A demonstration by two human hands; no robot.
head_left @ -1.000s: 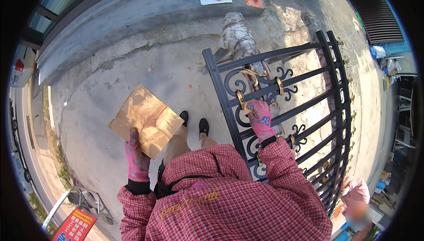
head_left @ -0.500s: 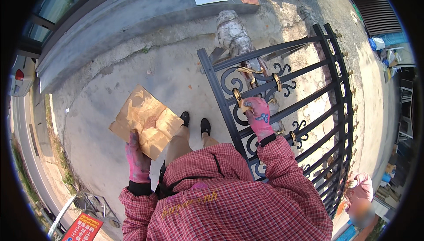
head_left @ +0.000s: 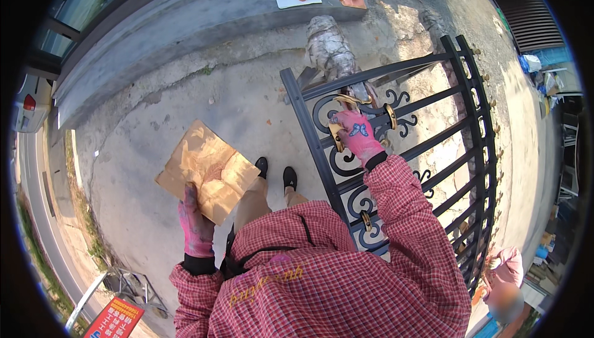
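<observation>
- Railing (head_left: 314,141) carries a gold collar (head_left: 337,139) just inside its left edge — long axis roughly along that edge, at the fingertips of the right hand (head_left: 359,134).
- That hand is nearer, fingers curled (cannot tell whether gripping).
- Left hand (head_left: 197,229), left of the railing, clasps gold-smeared card (head_left: 203,160).

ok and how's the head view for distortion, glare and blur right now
Head view: concrete ledge and black railing bend with the fisheye. Head view: gold-brown sheet shows bright patches, glare or colouring unclear. Head view: ground at far right sunlit and pale. Head view: co-worker's head smeared out; right hand fairly sharp.
</observation>
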